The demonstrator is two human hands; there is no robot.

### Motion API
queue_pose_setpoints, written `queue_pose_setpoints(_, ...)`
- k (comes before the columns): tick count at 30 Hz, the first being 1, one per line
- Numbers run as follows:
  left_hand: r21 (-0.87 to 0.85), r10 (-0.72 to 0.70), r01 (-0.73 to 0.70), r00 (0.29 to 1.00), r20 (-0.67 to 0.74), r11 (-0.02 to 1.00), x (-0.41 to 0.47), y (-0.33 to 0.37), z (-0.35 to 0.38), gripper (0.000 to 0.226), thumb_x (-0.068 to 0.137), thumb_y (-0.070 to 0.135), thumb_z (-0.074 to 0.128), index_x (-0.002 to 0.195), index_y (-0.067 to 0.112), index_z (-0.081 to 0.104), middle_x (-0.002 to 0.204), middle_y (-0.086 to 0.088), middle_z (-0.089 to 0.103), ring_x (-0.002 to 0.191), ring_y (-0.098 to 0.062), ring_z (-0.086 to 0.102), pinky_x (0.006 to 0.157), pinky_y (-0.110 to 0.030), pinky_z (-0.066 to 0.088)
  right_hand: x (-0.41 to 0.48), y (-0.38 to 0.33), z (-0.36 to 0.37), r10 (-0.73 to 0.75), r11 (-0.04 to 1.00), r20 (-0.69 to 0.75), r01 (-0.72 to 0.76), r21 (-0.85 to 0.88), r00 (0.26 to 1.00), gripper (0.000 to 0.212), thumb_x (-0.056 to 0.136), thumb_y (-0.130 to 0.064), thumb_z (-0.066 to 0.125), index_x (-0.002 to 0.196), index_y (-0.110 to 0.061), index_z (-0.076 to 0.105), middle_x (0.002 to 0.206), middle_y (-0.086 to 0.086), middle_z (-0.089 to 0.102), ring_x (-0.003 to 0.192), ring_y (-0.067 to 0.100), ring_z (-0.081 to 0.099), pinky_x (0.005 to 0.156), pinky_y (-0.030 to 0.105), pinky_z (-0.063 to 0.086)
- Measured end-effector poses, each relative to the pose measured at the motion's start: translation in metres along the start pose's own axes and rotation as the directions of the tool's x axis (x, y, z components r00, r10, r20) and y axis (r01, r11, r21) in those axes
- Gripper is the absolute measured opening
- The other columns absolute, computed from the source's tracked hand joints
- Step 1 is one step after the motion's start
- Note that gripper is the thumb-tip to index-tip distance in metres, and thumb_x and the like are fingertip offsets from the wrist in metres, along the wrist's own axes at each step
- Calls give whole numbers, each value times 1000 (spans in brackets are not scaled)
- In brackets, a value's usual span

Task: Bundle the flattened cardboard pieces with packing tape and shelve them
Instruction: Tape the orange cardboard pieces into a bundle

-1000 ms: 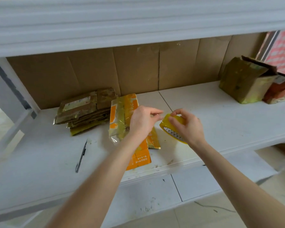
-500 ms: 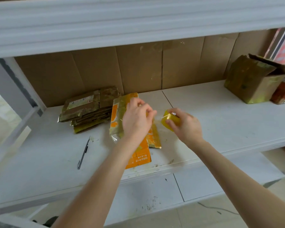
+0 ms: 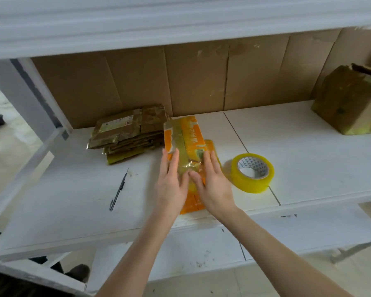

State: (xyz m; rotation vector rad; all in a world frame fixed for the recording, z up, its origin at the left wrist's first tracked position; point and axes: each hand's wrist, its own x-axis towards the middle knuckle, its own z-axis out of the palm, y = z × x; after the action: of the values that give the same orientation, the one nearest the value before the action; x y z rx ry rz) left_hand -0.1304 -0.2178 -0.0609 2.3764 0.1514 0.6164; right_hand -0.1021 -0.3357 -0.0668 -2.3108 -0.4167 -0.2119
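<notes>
Both hands lie flat on a bundle of flattened orange cardboard on a white shelf, as I see it on my remote feed from the head camera. The left hand and right hand rest side by side on the near half of the bundle. Their fingers are straight and slightly spread, pressing down on the glossy tape that wraps it; nothing is pinched or gripped. The two thumbs nearly meet at the middle of the bundle.

The bundle runs from near the shelf's front edge back toward the cardboard sheets that line the rear. Its far left corner comes up against a second bundle, of brown flattened cardboard with a white label on top. I cannot tell whether the two touch.

A roll of yellowish packing tape lies on its side on the shelf just to the right of the right hand, apart from it, its patterned core facing up. To the left of the hands, well clear of them, lies a slim dark tool; I cannot make out whether it is a pen or a blade. At the far right of the shelf stands a worn brown cardboard box, tilted, with a torn flap. A white upper shelf crosses the top of the view, and a lower shelf shows beneath the forearms.
</notes>
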Motion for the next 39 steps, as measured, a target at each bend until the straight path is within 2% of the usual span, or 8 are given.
queue_pose_setpoints(4,-21,-149,148,989,-17,989,-3,0,10,84,92,42,54,153,13,4,158,-6,20,132,-24,42,91,-28,39,7,11,5,90,995,-56,-87,46,994,69,99,-42,43,154,-17,10,123,10,63,103,30,63,79,41,52)
queue_pose_setpoints(9,-65,-240,237,969,-56,969,3,-9,16,79,91,43,55,152,15,13,127,-7,60,105,-25,60,71,-12,31,24,28,-2,110,993,-105,-114,-30,988,59,92,-53,49,145,-28,42,89,9,72,79,27,66,68,36,50)
queue_pose_setpoints(14,-87,-166,164,986,-14,983,2,-19,10,58,99,32,45,151,22,21,101,1,61,64,-1,49,56,1,35,21,41,-3,107,974,-104,-84,211,989,39,99,-29,50,138,-25,51,98,8,73,78,20,65,71,36,54)
queue_pose_setpoints(19,-165,-164,162,986,-1,973,2,-32,3,52,101,32,37,150,30,20,93,4,61,69,-3,54,55,-6,41,14,36,-2,198,866,-55,-148,477,979,35,98,-19,54,133,-21,57,122,2,67,108,15,64,91,39,54)
queue_pose_setpoints(23,-201,-172,177,984,42,963,2,-45,-4,49,102,31,33,150,32,20,95,1,63,72,-11,59,53,-19,46,5,37,-3,214,736,44,-191,649,976,29,95,-15,57,122,-22,64,116,1,69,101,11,67,78,28,58)
queue_pose_setpoints(29,-211,-207,220,975,81,952,5,-46,-3,49,102,35,31,150,35,19,93,10,60,75,-8,60,52,-11,45,18,40,-14,163,860,37,-160,484,986,35,85,-14,70,120,-12,67,115,2,70,100,13,67,85,36,57)
queue_pose_setpoints(36,-218,-233,241,971,62,946,1,-39,3,51,103,34,32,152,31,18,87,23,53,71,-1,58,50,-10,45,7,40,-4,118,927,-84,-79,365,990,42,81,-24,75,120,-13,67,113,-1,70,98,7,67,85,20,55)
queue_pose_setpoints(39,-214,-241,243,970,35,946,-3,-36,6,51,102,29,35,151,24,22,90,16,55,67,5,52,52,-1,39,5,39,1,119,955,-133,-76,286,984,37,80,-28,76,114,-15,70,107,-2,72,93,7,67,85,30,57)
